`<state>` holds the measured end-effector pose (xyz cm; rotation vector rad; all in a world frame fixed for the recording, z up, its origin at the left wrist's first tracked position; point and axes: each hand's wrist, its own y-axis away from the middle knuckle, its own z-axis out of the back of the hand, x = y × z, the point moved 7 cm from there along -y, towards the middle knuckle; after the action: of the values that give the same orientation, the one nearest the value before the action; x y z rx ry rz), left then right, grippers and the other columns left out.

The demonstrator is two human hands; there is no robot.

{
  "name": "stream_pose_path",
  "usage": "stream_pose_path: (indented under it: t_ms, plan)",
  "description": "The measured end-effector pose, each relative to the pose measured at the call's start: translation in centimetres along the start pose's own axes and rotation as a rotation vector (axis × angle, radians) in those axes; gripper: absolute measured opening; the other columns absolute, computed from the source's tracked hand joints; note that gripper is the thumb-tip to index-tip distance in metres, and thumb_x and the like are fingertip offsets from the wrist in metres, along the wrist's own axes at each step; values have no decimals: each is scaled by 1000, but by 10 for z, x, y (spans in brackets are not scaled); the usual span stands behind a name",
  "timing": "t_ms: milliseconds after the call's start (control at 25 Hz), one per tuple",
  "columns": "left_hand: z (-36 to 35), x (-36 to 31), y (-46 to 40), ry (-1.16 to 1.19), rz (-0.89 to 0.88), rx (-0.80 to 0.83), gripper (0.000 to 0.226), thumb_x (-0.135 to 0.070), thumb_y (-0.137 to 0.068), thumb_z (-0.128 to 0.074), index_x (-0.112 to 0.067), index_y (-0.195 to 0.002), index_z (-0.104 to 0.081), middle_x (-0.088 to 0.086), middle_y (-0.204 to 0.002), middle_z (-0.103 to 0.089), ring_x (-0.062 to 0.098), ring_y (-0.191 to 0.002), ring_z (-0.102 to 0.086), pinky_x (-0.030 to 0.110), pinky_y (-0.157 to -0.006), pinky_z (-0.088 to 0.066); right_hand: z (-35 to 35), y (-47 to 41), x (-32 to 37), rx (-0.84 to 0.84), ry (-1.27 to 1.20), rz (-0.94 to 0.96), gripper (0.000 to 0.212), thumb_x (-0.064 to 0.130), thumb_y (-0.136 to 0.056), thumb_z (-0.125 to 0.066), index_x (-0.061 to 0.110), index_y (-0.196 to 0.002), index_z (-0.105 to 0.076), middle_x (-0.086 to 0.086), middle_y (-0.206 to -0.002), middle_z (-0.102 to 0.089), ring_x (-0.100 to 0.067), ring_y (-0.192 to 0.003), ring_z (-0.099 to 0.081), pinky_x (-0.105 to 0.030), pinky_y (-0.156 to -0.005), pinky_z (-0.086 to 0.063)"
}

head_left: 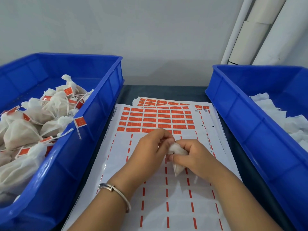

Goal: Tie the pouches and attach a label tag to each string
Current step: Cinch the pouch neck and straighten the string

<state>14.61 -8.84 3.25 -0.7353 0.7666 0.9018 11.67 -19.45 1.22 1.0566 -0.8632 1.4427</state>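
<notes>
Tying underway: right hand (193,155) grips the pouch (178,161), left hand (153,145) pinches its string; next, a label (177,132).

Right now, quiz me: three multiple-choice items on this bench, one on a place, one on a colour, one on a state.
1. Where do the tagged pouches lie?
A. left bin
B. right bin
C. on the sticker sheet

2. What colour are the label stickers?
A. green
B. orange-red
C. black

3. What is the state of the pouch above the sheet?
A. lying loose
B. held by both hands
C. dropped in a bin

Answers: 1 A, tagged pouches fill the left bin. 2 B, the rows are orange-red. 3 B, the right hand grips its body and the left hand pinches its top.
</notes>
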Motion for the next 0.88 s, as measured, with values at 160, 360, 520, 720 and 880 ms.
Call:
stream_pose_path:
  t_ms: [160, 360, 520, 720, 880]
  plan:
    - [-1, 8, -1, 105, 105, -37, 20, -23, -94, -50, -37, -79, -51, -17, -77, -58, -13, -76, -53, 2, -61, -41, 11, -1, 2, -205, 34, 9, 34, 17, -78, -74, 37, -94, -50, 11, -90, -64, -9, -81, -63, -9, -56, -49]
    - [-7, 21, 1, 401, 318, -84, 16, -25, -93, -53, -31, -82, -63, -12, -75, -67, 7, -76, -63, 13, -65, -49, 18, 4, 10, -358, 117, 155, 41, 18, -79, -73, 47, -94, -50, 24, -90, -59, 14, -90, -53, 1, -61, -43]
    - [-16, 29, 4, 618, 448, -48, 17, -25, -92, -55, -21, -86, -70, -2, -79, -71, 14, -78, -65, 24, -74, -53, 20, 7, 16, -429, 184, 256, 35, 16, -82, -70, 48, -82, -55, 32, -86, -56, 21, -92, -50, 7, -70, -36]
    - [-22, 38, 6, 721, 542, -43, 17, -23, -91, -57, -16, -85, -71, 0, -69, -69, 10, -67, -61, 23, -68, -50, 19, 4, 14, -427, 291, 252, 32, 17, -85, -67, 45, -84, -53, 31, -85, -53, 21, -92, -49, 7, -72, -34]
    - [-19, 34, 3, 763, 482, -50, 8, -22, -89, -60, -19, -92, -67, -2, -77, -70, 13, -74, -66, 22, -68, -51, 21, 0, 6, -424, 312, 178, 10, 30, -88, -61, 36, -93, -55, 33, -86, -50, 15, -86, -53, 5, -65, -37]
